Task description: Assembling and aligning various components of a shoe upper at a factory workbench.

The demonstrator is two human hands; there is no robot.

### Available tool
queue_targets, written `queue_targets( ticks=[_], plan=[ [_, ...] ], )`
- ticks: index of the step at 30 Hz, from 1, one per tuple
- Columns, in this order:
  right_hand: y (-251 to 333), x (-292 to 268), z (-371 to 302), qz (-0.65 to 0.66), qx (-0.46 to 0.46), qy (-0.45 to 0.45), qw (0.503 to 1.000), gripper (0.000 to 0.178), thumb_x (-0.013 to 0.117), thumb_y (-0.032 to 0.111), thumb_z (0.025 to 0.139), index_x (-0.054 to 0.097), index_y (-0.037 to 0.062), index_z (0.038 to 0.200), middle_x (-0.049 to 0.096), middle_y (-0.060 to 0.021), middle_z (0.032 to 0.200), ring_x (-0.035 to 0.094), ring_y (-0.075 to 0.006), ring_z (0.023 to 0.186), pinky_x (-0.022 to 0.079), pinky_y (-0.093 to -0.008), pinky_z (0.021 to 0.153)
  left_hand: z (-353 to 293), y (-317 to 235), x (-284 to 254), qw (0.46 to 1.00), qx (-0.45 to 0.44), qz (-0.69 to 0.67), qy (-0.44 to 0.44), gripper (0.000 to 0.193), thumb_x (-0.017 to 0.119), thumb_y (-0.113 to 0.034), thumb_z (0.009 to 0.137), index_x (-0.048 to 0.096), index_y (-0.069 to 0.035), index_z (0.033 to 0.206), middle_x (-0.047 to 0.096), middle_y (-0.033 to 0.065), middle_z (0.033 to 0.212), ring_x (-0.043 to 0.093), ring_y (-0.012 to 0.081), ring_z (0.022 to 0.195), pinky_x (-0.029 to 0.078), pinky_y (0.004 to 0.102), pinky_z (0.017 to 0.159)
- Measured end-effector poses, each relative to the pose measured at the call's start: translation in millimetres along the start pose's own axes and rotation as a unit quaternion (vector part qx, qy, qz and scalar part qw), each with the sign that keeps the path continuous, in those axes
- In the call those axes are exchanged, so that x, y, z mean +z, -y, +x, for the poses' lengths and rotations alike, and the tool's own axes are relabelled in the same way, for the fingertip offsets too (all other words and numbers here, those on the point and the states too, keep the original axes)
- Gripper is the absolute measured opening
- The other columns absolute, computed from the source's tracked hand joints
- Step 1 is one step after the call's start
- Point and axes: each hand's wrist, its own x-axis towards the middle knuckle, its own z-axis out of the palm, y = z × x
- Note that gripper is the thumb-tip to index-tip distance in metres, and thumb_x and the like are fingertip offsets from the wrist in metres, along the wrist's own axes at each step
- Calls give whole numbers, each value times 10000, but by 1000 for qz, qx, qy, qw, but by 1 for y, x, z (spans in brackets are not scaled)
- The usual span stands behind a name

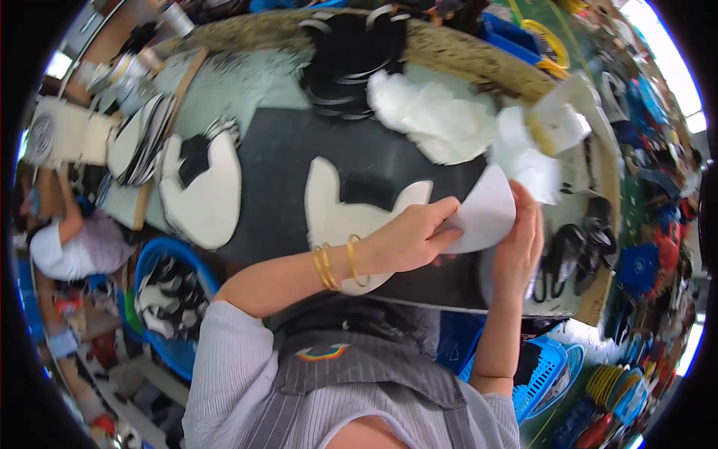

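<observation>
A thin white curved piece (482,217), bent upward, is held between my two hands above the right part of the dark work mat (280,150). My left hand (415,238) pinches its left edge with thumb and fingers, gold bangles around the wrist. On the piece's right side, my right hand (521,236) grips the edge. Under my left forearm a cream U-shaped piece (329,206) lies flat on the mat, with a black patch (368,191) in its notch. My left arm hides part of it.
Similar cream pieces (206,206) lie to the left. A pile of black pieces (348,67) and crumpled white sheets (437,120) sit at the back. Black-handled scissors (559,258) rest at right. Blue baskets (550,374) flank me; another person (71,239) works at far left.
</observation>
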Motion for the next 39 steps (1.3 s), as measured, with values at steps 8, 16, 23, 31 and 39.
queue_targets(
  ticks=[8, 16, 23, 31, 39],
  plan=[
    [-60, 28, -65, -89, 188, 252, 945, 126, 618, 44, 865, 537, 15, 957, 559, 2, 722, 530, -46, 601, 402, -182, 509, -119, 57, -82, 979, -98, -38, -172, 222, 664, -123, 845, 600, -19, 1031, 632, 41, 800, 601, 78, 660, 489, 222, 592],
    [-83, 32, -84, -225, 131, 307, 916, 345, 635, 16, 831, 453, 5, 1124, 537, -9, 669, 496, -44, 597, 407, -191, 552, -130, 84, -84, 961, -86, 120, -233, 242, 718, -102, 801, 613, -2, 994, 629, 26, 780, 572, 65, 659, 488, 211, 629],
    [-68, 35, -95, -472, -22, 284, 835, 435, 678, 142, 778, 470, 14, 1138, 575, -94, 667, 592, -231, 600, 481, -325, 563, -121, 82, -71, 939, -31, 269, -213, 316, 744, -93, 740, 600, -33, 1014, 606, 72, 776, 589, 140, 647, 479, 257, 603],
    [-34, -93, -61, -584, -123, 122, 793, 115, 638, 24, 775, 587, 14, 878, 567, -140, 790, 552, -338, 741, 447, -409, 654, -116, 48, -44, 838, 147, 421, -313, 428, 750, -89, 714, 571, -63, 1102, 537, 104, 989, 537, 223, 727, 473, 307, 615],
    [-14, -102, -69, -240, 77, 54, 966, 51, 637, 46, 850, 603, 7, 855, 622, -32, 741, 587, -83, 649, 461, -228, 596, -59, 35, 48, 929, 224, 292, -44, 332, 744, -165, 764, 589, -31, 1026, 614, 108, 978, 606, 255, 903, 499, 342, 769]
  ],
)
